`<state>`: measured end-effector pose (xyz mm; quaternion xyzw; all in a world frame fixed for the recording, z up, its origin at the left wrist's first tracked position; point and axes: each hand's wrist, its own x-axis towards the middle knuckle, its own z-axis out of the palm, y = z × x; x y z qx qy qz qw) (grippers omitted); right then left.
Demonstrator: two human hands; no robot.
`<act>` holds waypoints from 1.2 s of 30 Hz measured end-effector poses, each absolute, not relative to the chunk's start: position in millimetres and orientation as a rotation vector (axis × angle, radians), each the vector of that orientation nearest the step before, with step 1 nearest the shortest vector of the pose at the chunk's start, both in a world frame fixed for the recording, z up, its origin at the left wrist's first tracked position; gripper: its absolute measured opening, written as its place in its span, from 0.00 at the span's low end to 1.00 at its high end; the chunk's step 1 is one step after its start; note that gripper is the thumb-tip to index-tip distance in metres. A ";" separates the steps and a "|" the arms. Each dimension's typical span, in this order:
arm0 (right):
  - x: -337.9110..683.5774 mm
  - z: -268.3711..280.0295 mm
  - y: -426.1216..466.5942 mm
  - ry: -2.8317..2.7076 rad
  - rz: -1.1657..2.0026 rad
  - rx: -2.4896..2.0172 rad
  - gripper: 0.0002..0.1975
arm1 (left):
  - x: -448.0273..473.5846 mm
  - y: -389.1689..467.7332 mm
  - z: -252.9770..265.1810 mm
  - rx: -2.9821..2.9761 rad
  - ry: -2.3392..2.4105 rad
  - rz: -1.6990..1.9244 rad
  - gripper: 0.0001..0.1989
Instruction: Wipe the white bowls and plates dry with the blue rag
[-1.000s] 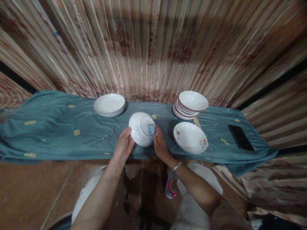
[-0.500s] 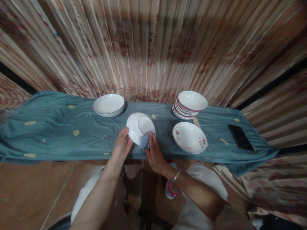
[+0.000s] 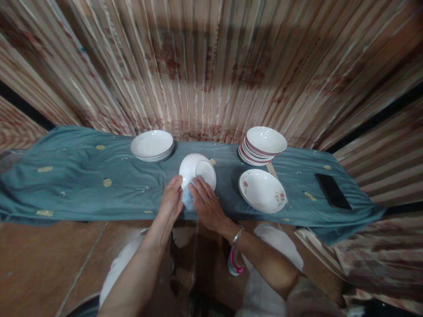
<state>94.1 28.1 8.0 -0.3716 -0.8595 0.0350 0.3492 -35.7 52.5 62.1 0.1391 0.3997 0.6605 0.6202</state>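
A white bowl (image 3: 190, 165) is held up with its underside and round foot ring toward me, above the near part of the table. Its left edge is gripped by my left hand (image 3: 172, 196), fingers closed on the rim. My right hand (image 3: 208, 202) presses a light blue cloth (image 3: 187, 197) against the bowl's underside, fingers over the cloth. To the right lies a white dish with red flowers (image 3: 262, 190), facing up. Behind it stands a stack of red-rimmed bowls and plates (image 3: 256, 154). A stack of white plates (image 3: 152, 145) sits at the back left.
A green patterned cloth (image 3: 79, 176) covers the narrow table. A black phone (image 3: 332, 191) lies on its right end. Striped, flowered curtains (image 3: 198, 66) hang right behind the table. My knees are below the front edge.
My right hand has slid the cloth left across the bowl's underside, closer to my left hand. The bowl has shifted and turned slightly. Both stacks stay in place.
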 end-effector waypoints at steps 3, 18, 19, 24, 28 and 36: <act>90.4 21.7 36.0 -2.199 0.120 -0.992 0.26 | -35.1 49.4 64.2 0.350 0.902 1.482 0.14; 93.9 54.5 62.4 -2.073 0.225 -1.028 0.25 | -27.2 42.5 69.0 0.509 0.800 1.415 0.14; 93.9 57.4 61.4 -2.088 0.213 -1.029 0.25 | -26.4 41.6 69.7 0.522 0.798 1.410 0.15; 101.4 69.7 75.1 -2.026 0.205 -1.069 0.22 | -23.5 38.0 73.0 0.557 0.837 1.355 0.15; 111.8 68.7 100.9 -1.857 0.323 -1.104 0.21 | -24.1 36.1 74.0 0.560 0.861 1.342 0.14; 132.1 24.7 138.9 -1.439 0.752 -1.224 0.22 | -31.8 36.8 69.4 0.551 0.905 1.338 0.19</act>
